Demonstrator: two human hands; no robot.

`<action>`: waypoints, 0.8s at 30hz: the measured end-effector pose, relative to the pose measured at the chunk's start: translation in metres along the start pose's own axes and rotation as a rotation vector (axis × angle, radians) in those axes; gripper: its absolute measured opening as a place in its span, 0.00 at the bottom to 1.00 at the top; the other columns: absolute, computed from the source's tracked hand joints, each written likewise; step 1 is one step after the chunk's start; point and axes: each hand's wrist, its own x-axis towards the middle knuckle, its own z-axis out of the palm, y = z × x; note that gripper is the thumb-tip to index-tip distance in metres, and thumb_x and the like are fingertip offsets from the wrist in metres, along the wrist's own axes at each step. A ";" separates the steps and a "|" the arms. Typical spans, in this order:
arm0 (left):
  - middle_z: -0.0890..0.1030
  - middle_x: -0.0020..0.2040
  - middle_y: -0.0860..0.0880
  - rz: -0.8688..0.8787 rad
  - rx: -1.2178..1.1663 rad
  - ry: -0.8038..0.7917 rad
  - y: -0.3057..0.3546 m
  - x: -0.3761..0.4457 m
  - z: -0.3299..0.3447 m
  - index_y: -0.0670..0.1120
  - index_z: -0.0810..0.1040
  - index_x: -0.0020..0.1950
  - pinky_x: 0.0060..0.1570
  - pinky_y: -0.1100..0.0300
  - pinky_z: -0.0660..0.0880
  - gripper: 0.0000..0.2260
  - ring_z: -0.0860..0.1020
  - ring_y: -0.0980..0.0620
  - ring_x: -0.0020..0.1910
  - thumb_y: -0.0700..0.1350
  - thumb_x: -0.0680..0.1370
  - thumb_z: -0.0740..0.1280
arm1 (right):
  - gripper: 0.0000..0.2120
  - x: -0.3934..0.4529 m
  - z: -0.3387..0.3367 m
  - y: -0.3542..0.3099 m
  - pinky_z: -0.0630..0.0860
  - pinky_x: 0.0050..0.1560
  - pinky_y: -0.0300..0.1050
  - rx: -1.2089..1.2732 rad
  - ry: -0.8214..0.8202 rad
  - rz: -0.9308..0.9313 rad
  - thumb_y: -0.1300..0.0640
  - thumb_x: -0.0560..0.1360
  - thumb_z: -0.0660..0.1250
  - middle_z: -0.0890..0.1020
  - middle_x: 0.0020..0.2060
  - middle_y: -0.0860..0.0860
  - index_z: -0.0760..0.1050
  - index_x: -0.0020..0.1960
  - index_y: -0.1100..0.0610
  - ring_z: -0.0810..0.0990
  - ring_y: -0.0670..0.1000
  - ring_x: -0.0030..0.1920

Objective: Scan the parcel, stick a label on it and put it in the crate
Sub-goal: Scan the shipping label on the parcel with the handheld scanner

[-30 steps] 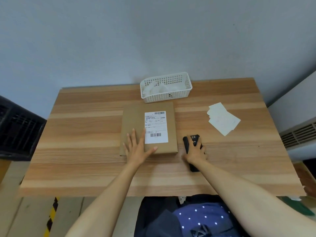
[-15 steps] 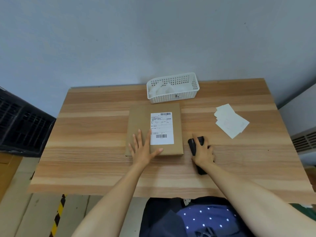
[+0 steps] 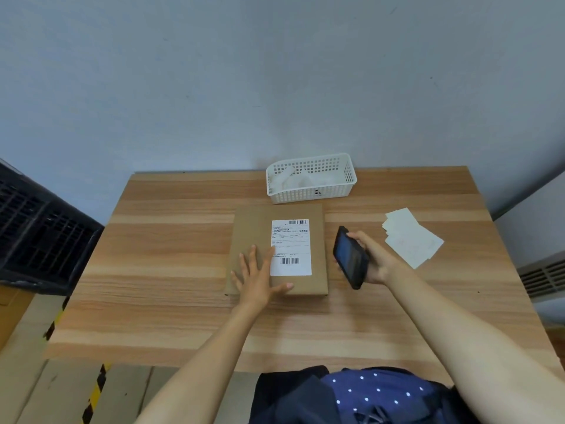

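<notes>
A flat brown parcel (image 3: 312, 240) lies in the middle of the wooden table (image 3: 171, 246), with a white shipping label (image 3: 292, 247) carrying two barcodes on its top. My left hand (image 3: 256, 278) rests flat on the parcel's near left corner, fingers spread. My right hand (image 3: 374, 261) holds a black handheld scanner (image 3: 350, 257) just right of the parcel, lifted off the table and tilted, its screen facing left. A black slatted crate (image 3: 42, 237) stands off the table's left edge.
A white perforated basket (image 3: 312, 179) with white items inside sits at the table's back edge, just behind the parcel. A loose pile of white labels (image 3: 409, 237) lies at the right. A grey unit with vents stands to the far right.
My right hand has closed on the scanner and lifted it off the table, tilting it toward the parcel. My left hand has stayed on the parcel.
</notes>
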 end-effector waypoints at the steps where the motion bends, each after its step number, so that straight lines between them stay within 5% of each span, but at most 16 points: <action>1: 0.35 0.80 0.48 -0.001 -0.001 -0.010 0.000 0.001 -0.001 0.63 0.47 0.79 0.72 0.32 0.38 0.47 0.32 0.40 0.77 0.66 0.68 0.71 | 0.23 0.000 0.004 -0.002 0.75 0.53 0.49 0.021 -0.024 0.009 0.46 0.70 0.73 0.80 0.48 0.60 0.77 0.57 0.62 0.79 0.56 0.44; 6: 0.36 0.80 0.48 -0.011 0.005 -0.016 0.002 0.003 -0.003 0.64 0.48 0.79 0.72 0.32 0.39 0.47 0.32 0.39 0.77 0.65 0.67 0.72 | 0.24 0.008 0.020 -0.017 0.80 0.46 0.49 0.019 -0.018 0.060 0.45 0.69 0.74 0.79 0.45 0.59 0.75 0.56 0.62 0.80 0.56 0.42; 11: 0.33 0.80 0.48 -0.016 0.050 -0.042 0.004 0.006 -0.005 0.64 0.43 0.79 0.72 0.31 0.39 0.50 0.30 0.40 0.77 0.66 0.67 0.72 | 0.24 0.005 0.046 -0.035 0.77 0.39 0.45 -0.668 0.137 0.040 0.40 0.72 0.68 0.76 0.45 0.56 0.73 0.57 0.59 0.78 0.53 0.41; 13: 0.31 0.79 0.48 -0.028 0.067 -0.071 0.005 0.008 -0.008 0.63 0.40 0.79 0.71 0.31 0.38 0.52 0.29 0.40 0.77 0.67 0.67 0.72 | 0.24 -0.002 0.061 -0.041 0.76 0.42 0.45 -0.921 0.180 -0.038 0.41 0.73 0.66 0.75 0.48 0.55 0.73 0.62 0.55 0.77 0.53 0.45; 17: 0.29 0.78 0.49 -0.041 0.086 -0.093 0.007 0.010 -0.010 0.64 0.38 0.78 0.71 0.31 0.38 0.53 0.29 0.40 0.76 0.68 0.66 0.72 | 0.29 -0.010 0.092 -0.052 0.72 0.64 0.52 -1.394 0.157 -0.195 0.40 0.69 0.62 0.82 0.59 0.57 0.74 0.67 0.51 0.79 0.59 0.60; 20: 0.29 0.78 0.49 -0.046 0.097 -0.093 0.007 0.009 -0.010 0.64 0.37 0.78 0.71 0.30 0.39 0.53 0.29 0.40 0.76 0.68 0.66 0.71 | 0.23 -0.016 0.111 -0.057 0.71 0.43 0.45 -1.564 0.161 -0.191 0.41 0.70 0.62 0.81 0.40 0.49 0.76 0.61 0.49 0.78 0.51 0.40; 24: 0.29 0.78 0.50 -0.043 0.091 -0.097 0.006 0.008 -0.011 0.64 0.37 0.78 0.72 0.31 0.38 0.53 0.28 0.41 0.76 0.68 0.66 0.71 | 0.18 -0.015 0.132 -0.062 0.67 0.36 0.41 -1.652 0.193 -0.171 0.45 0.71 0.61 0.76 0.37 0.50 0.78 0.54 0.54 0.73 0.52 0.34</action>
